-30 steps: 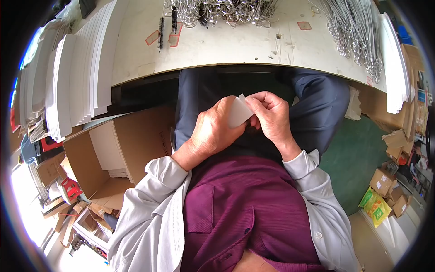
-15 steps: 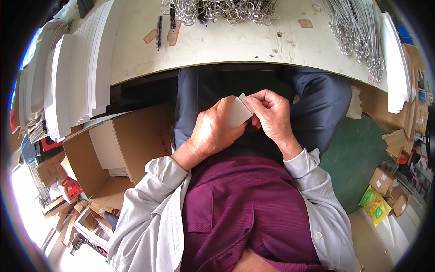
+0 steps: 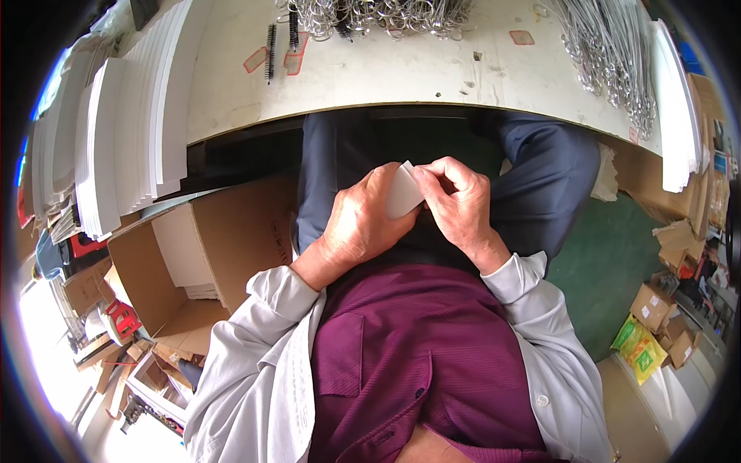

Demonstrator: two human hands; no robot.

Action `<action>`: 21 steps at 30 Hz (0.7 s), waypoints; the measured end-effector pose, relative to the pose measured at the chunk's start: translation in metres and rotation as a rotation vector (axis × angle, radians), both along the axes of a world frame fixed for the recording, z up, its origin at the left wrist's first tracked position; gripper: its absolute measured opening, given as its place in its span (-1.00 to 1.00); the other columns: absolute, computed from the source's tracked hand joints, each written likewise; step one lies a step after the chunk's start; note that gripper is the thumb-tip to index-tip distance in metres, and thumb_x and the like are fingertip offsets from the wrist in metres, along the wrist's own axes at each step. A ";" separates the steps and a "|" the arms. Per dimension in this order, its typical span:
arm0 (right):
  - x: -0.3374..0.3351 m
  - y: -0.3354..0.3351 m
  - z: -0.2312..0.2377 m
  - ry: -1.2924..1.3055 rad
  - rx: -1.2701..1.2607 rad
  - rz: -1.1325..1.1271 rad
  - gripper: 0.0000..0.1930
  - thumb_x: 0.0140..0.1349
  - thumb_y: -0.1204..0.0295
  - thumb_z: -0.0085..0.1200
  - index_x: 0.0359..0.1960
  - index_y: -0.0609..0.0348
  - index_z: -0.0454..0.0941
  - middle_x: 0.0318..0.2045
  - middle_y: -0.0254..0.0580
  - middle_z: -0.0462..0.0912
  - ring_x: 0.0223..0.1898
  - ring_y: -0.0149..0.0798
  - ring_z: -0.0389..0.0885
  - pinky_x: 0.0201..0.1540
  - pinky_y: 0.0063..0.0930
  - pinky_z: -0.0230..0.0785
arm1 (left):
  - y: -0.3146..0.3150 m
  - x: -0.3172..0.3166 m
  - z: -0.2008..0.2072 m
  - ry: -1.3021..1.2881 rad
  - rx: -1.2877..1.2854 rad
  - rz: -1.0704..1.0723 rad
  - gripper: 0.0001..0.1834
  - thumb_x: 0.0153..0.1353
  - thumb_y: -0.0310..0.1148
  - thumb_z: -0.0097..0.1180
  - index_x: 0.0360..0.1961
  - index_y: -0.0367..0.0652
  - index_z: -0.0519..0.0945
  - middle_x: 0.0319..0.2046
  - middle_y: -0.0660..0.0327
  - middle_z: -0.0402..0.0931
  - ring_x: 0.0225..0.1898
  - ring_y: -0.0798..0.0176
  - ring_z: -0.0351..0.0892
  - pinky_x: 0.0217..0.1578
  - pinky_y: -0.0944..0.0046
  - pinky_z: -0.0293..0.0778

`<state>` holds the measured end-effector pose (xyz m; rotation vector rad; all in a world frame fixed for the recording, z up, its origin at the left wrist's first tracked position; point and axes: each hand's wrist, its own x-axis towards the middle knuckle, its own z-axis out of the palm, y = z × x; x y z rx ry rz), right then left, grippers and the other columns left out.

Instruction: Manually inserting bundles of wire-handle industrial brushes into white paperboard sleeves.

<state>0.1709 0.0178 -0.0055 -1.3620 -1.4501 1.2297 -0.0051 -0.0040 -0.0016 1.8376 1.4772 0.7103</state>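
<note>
Small white card piece in hand on our side of the surface

So here's what we've got. The card piece sits over our lap, just short of the surface's near edge and roughly opposite its middle. Our left hand is wrapped around it, thumb along one side and fingers underneath. Our right hand has its thumb and fingertips drawn narrow right at the piece's right edge, touching it. Whether that's a proper pinch we can't tell, since those fingers cover the contact. So that's both hands on the one piece.

On the far part of the surface we've got a heap of metal rings, with black bristle brushes to its left. Thin metal wires with looped ends lie in a bunch toward the surface's right end, next to some stacked white sheets. Over at the left end there's a much bigger row of white boards. Below the surface, on our left, a cardboard box stands with its top gaping and more white pieces inside.
</note>
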 end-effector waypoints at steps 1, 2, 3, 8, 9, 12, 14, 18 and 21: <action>0.001 -0.001 0.000 -0.002 0.025 0.022 -0.90 0.33 0.51 0.28 -0.27 0.32 0.68 -0.50 -0.15 0.73 -0.49 -0.50 0.66 -0.44 -0.53 0.50 | 0.000 0.000 0.001 -0.003 0.003 0.003 -0.36 0.03 -0.35 0.49 0.12 -0.29 0.50 -0.19 -0.11 0.68 -0.18 -0.16 0.75 -0.18 0.04 0.69; 0.000 -0.001 0.001 -0.001 0.025 0.024 -0.90 0.33 0.51 0.28 -0.27 0.32 0.68 -0.50 -0.15 0.73 -0.49 -0.50 0.66 -0.44 -0.53 0.50 | 0.001 -0.001 0.001 -0.002 0.003 0.005 -0.36 0.03 -0.35 0.49 0.12 -0.29 0.50 -0.19 -0.11 0.68 -0.18 -0.16 0.75 -0.18 0.04 0.69; -0.003 -0.002 0.002 -0.019 0.114 0.028 -0.88 0.33 0.50 0.29 -0.21 0.32 0.69 -0.46 -0.12 0.74 -0.47 -0.49 0.67 -0.43 -0.53 0.50 | 0.002 -0.002 0.001 0.012 -0.008 0.010 -0.36 0.03 -0.34 0.47 0.12 -0.30 0.49 -0.15 -0.11 0.67 -0.15 -0.17 0.75 -0.16 0.01 0.70; -0.009 -0.007 -0.008 0.118 0.135 0.013 -0.71 0.31 0.48 0.30 0.03 0.31 0.69 -0.38 -0.03 0.75 -0.46 -0.33 0.70 -0.38 -0.45 0.53 | 0.004 -0.004 0.000 -0.023 0.021 0.023 -0.36 0.03 -0.36 0.47 0.14 -0.31 0.51 -0.18 -0.14 0.68 -0.18 -0.16 0.75 -0.18 0.06 0.69; -0.008 -0.007 -0.008 0.118 0.136 0.013 -0.71 0.31 0.48 0.30 0.03 0.31 0.69 -0.38 -0.03 0.75 -0.46 -0.33 0.70 -0.38 -0.45 0.53 | 0.004 -0.004 -0.002 -0.023 0.024 0.017 -0.36 0.03 -0.36 0.48 0.14 -0.31 0.51 -0.17 -0.14 0.68 -0.17 -0.16 0.75 -0.18 0.06 0.69; -0.008 -0.010 -0.006 -0.044 0.231 0.095 -0.64 0.30 0.48 0.30 0.11 0.33 0.65 -0.39 0.01 0.73 -0.46 -0.22 0.70 -0.35 -0.39 0.54 | 0.000 -0.005 -0.004 -0.014 0.015 0.025 -0.35 0.02 -0.36 0.48 0.14 -0.32 0.51 -0.16 -0.13 0.68 -0.17 -0.14 0.76 -0.18 0.07 0.69; -0.009 -0.010 -0.011 -0.095 0.371 0.120 -0.59 0.27 0.50 0.30 0.15 0.35 0.62 -0.41 0.03 0.72 -0.47 -0.12 0.68 -0.35 -0.33 0.53 | -0.001 -0.006 -0.003 -0.007 0.008 0.033 -0.34 0.01 -0.36 0.49 0.14 -0.33 0.51 -0.16 -0.12 0.68 -0.17 -0.14 0.76 -0.17 0.08 0.69; -0.009 -0.017 -0.003 -0.120 0.270 0.127 -0.55 0.26 0.50 0.30 0.19 0.35 0.59 -0.40 0.03 0.69 -0.43 -0.10 0.65 -0.30 -0.28 0.53 | -0.003 -0.007 -0.003 -0.019 -0.024 0.016 -0.37 0.04 -0.32 0.42 0.14 -0.33 0.50 -0.09 -0.12 0.66 -0.11 -0.17 0.74 -0.13 -0.01 0.69; -0.011 -0.018 -0.004 -0.079 0.298 0.135 -0.53 0.27 0.51 0.29 0.22 0.35 0.56 -0.36 0.05 0.68 -0.42 -0.09 0.63 -0.28 -0.28 0.52 | -0.002 -0.007 -0.005 -0.015 0.003 0.024 -0.36 0.02 -0.34 0.45 0.13 -0.33 0.52 -0.12 -0.11 0.67 -0.14 -0.15 0.75 -0.15 0.03 0.69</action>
